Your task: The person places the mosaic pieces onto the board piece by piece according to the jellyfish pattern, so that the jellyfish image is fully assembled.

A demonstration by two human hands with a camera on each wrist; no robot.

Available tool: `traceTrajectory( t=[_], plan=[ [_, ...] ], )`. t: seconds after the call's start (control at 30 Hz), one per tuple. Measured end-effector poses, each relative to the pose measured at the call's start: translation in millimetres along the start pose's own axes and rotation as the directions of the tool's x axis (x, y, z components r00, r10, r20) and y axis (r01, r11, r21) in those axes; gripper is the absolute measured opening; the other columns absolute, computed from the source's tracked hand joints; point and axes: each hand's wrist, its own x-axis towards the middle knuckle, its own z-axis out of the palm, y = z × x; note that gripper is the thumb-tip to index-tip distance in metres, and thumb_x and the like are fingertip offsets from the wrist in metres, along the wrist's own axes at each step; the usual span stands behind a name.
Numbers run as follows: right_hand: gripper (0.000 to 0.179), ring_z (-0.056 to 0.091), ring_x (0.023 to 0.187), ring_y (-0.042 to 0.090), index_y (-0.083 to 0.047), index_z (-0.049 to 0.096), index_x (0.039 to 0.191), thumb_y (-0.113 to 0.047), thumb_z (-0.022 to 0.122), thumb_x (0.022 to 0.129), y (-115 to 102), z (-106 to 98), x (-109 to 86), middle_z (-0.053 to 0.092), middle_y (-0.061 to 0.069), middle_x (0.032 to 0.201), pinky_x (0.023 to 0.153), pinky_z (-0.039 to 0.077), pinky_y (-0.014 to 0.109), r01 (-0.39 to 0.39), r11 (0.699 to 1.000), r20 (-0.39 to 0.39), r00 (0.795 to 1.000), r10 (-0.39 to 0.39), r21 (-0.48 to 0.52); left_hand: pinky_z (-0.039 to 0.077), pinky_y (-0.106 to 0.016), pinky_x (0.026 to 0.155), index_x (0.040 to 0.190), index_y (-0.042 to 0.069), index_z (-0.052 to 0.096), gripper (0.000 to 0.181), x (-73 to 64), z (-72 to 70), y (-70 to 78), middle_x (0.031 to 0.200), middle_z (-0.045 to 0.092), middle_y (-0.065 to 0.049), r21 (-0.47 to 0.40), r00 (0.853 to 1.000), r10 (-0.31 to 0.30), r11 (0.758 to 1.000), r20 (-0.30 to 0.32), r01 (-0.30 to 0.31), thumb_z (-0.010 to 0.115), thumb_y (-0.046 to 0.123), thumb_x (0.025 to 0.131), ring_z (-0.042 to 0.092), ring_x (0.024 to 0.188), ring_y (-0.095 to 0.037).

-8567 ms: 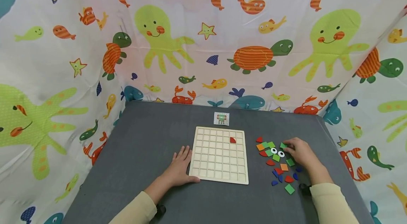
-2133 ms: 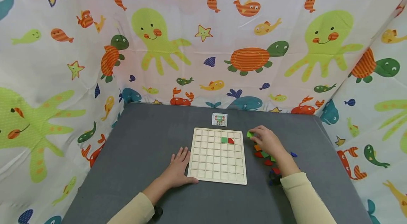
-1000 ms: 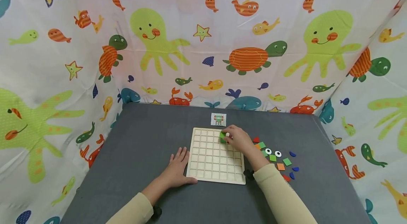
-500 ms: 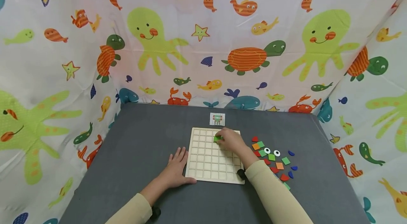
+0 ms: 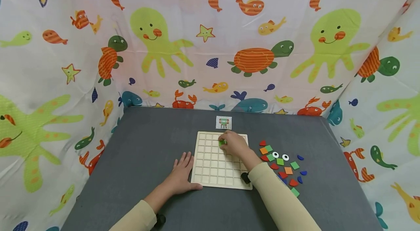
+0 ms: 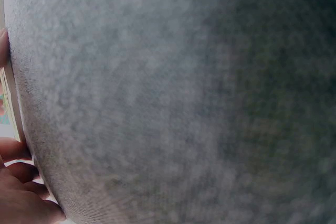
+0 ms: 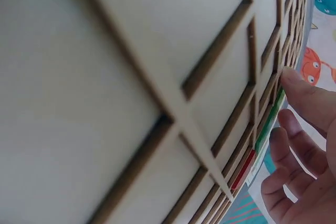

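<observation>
A pale wooden grid board (image 5: pixel 210 165) lies on the dark table. My left hand (image 5: pixel 181 174) rests along its left edge, fingers spread and thumb at the near corner. Over the far rows, my right hand (image 5: pixel 235 145) pinches a green square tile (image 5: pixel 222 143) at the board's surface and hides the cells beneath it. In the right wrist view, a red quarter-round tile (image 7: pixel 243 170) sits in a cell, with green (image 7: pixel 269 121) in the cells beyond it, close to my fingertips. The left wrist view shows mostly blurred table and some fingers at the board's edge.
A small printed card (image 5: pixel 224 122) with a robot-like figure lies beyond the board. Loose tiles are scattered to the right: red, green, blue, an orange square (image 5: pixel 288 171) and two white eye discs (image 5: pixel 285 157). A sea-animal cloth (image 5: pixel 197 59) surrounds the table.
My right hand brought a green tile from the loose pieces leftward onto the board's far rows. Earlier, another green tile came to lie beside the red one. The left hand stays put.
</observation>
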Motion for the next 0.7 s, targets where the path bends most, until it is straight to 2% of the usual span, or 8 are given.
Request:
traceTrajectory(
  t=[0.3, 0.4, 0.57, 0.7],
  plan=[
    [0.037, 0.066, 0.104, 0.025, -0.016, 0.071, 0.127, -0.020, 0.077, 0.091, 4.8, -9.8, -10.9, 0.067, 0.004, 0.118, 0.082, 0.056, 0.045, 0.006, 0.999, -0.083, 0.997, -0.002, 0.049, 0.012, -0.064, 0.121, 0.160, 0.000, 0.023, 0.123, -0.4, -1.3, -0.3, 0.169, 0.011, -0.018, 0.000, 1.000, 0.000, 1.000, -0.005, 0.000, 0.074, 0.073, 0.075, 0.004, 0.157, -0.038],
    [0.034, 0.067, 0.098, 0.023, -0.015, 0.072, 0.125, -0.018, 0.077, 0.091, 9.7, -15.1, -17.3, 0.068, 0.002, 0.116, 0.077, 0.056, 0.042, 0.005, 0.998, -0.115, 0.993, 0.003, 0.069, 0.012, -0.064, 0.121, 0.159, 0.000, 0.023, 0.122, -1.5, -1.7, -0.7, 0.168, 0.011, -0.019, 0.000, 1.000, 0.001, 1.000, -0.010, -0.001, 0.075, 0.072, 0.075, 0.005, 0.157, -0.038],
    [0.032, 0.066, 0.090, 0.019, -0.015, 0.072, 0.125, -0.019, 0.074, 0.094, 19.8, -25.3, -28.4, 0.068, 0.002, 0.115, 0.068, 0.053, 0.035, -0.021, 0.996, -0.122, 0.992, 0.032, 0.089, 0.012, -0.064, 0.121, 0.159, -0.001, 0.024, 0.122, -2.8, -3.1, -0.4, 0.168, 0.012, -0.019, 0.001, 1.000, 0.004, 1.000, -0.011, -0.004, 0.076, 0.071, 0.075, 0.005, 0.156, -0.039],
    [0.030, 0.065, 0.088, 0.018, -0.014, 0.073, 0.124, -0.017, 0.074, 0.094, 29.5, -34.1, -38.7, 0.069, 0.003, 0.113, 0.066, 0.052, 0.035, -0.029, 0.997, -0.149, 0.988, 0.039, 0.067, 0.012, -0.065, 0.120, 0.159, -0.001, 0.024, 0.122, -2.8, -3.4, 0.6, 0.168, 0.012, -0.020, -0.002, 1.000, 0.014, 1.000, -0.009, -0.014, 0.075, 0.071, 0.076, 0.006, 0.156, -0.039]
  ],
)
